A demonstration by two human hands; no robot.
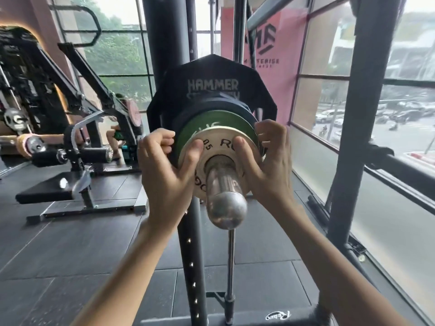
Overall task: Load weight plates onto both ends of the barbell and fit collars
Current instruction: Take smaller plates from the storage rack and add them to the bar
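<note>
The small white plate (pixel 220 147) is sitting outermost on the barbell sleeve (pixel 226 191), whose rounded steel end is pointing at the camera. The plate's print is half covered; only "05" and a few letters are showing. The left hand (pixel 164 165) and the right hand (pixel 268 158) are both gripping it at opposite sides, each thumb pressing on its face while the curled fingers are wrapping round the rim. The fingertips are disappearing behind the edge, so whether they are also touching the green plate (pixel 211 124) directly behind is hard to tell.

Four plates are showing on this sleeve, stacked face to face: the white one, the green one, a dark plate (pixel 211 108) that is mostly hidden, and the large black plate (pixel 211 74) marked HAMMER, its lower lettering being covered. The rest of the barbell is lying out of sight behind them.

A black rack upright (pixel 190 255) is standing below the sleeve on the dark rubber floor (pixel 70 243). To the left, one padded machine (pixel 77 151) is partly cut off, and a seated person (pixel 115 137) beyond it is appearing blurred. Windows (pixel 341 90) are running along the right.
</note>
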